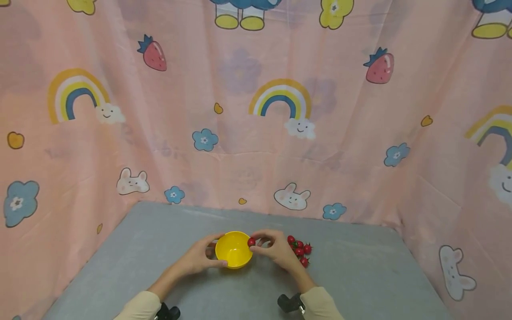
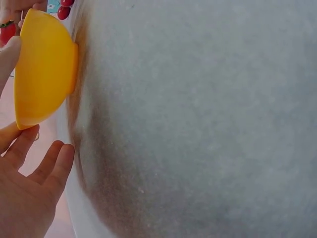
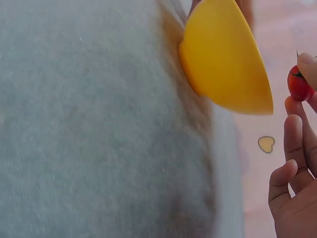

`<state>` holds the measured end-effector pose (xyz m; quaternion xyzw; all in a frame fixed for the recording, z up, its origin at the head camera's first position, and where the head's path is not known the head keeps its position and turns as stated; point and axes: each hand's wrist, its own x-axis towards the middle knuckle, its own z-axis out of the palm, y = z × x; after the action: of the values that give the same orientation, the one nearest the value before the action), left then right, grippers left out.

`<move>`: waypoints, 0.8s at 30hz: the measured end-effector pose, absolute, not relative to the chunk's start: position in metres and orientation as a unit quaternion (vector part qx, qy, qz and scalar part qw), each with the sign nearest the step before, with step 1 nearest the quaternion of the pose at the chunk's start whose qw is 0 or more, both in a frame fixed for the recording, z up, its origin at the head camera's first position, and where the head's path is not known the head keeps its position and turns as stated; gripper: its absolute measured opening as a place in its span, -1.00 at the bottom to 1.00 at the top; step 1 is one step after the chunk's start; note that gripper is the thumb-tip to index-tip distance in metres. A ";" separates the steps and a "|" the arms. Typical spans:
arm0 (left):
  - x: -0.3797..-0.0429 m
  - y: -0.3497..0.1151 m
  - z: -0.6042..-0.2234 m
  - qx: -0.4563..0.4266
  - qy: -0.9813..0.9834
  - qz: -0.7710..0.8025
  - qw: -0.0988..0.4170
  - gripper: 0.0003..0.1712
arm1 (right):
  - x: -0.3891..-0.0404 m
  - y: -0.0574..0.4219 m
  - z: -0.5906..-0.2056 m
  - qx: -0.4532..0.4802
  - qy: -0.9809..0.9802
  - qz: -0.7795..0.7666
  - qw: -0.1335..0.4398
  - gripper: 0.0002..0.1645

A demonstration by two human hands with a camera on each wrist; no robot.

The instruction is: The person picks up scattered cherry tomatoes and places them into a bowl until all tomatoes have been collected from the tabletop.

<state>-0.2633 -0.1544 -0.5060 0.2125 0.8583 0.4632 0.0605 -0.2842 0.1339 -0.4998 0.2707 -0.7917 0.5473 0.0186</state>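
Note:
A small yellow bowl stands upright on the grey table. My left hand holds it at its left side, thumb at the near rim and fingers at the far side; the left wrist view shows fingertips against the bowl. Between thumb and fingertips, my right hand pinches a red cherry tomato at the bowl's right rim. Seen from the right wrist, that tomato with its green stem is raised above rim level, and the other fingers spread below it. Bare yellow shows inside the bowl.
Several more cherry tomatoes with green stems lie grouped on the table, just right of my right hand, which partly covers them. A pink patterned curtain hangs along the table's back and sides.

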 end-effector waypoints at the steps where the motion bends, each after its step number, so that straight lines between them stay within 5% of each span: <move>1: -0.263 -0.154 -0.506 0.213 0.858 0.463 0.063 -0.06 | -0.284 0.133 -0.500 0.273 -0.793 0.544 0.020 -0.65; 24: -0.268 -0.156 -0.507 0.217 0.861 0.456 0.060 -0.06 | -0.283 0.167 -0.493 0.239 -0.822 0.516 0.026 -0.65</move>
<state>-0.2675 -0.1562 -0.5074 0.2174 0.8612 0.4555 0.0600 -0.2828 0.1668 -0.4928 0.2395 -0.8218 0.5163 0.0259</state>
